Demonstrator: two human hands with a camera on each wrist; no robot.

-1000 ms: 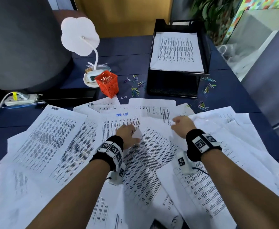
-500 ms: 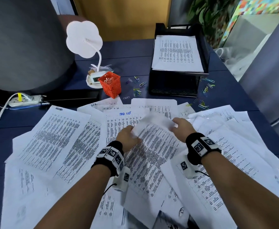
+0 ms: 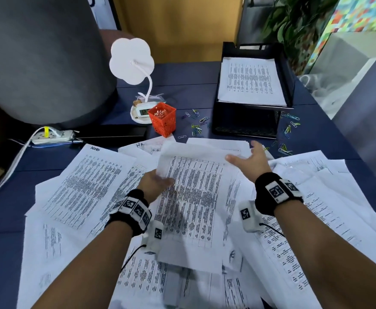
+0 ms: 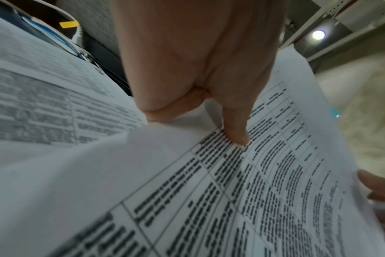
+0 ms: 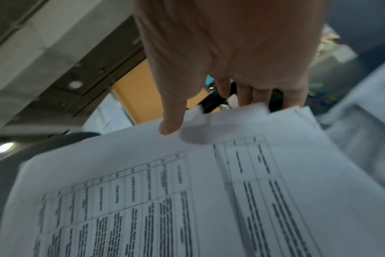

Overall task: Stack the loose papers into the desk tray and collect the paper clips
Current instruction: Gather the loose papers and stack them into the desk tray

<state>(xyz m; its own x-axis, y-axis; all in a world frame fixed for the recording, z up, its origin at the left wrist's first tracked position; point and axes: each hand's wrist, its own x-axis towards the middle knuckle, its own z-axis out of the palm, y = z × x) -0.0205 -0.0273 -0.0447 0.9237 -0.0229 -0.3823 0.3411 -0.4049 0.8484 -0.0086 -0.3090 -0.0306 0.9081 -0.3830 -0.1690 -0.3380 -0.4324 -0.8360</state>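
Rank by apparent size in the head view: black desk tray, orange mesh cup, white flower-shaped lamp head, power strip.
1. black desk tray
2. white flower-shaped lamp head
3. and 4. orange mesh cup and power strip: look alike, unranked.

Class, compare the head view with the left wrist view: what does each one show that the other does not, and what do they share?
Only the head view shows the black desk tray with sheets already in it, the paper clips scattered on the blue desk, the orange cup and the right hand holding the sheet's far right edge.

Only the left wrist view shows a ceiling light and, close up, the left thumb lying on the printed table.

Both show the left hand pinching the lifted sheet, with more loose papers beneath.
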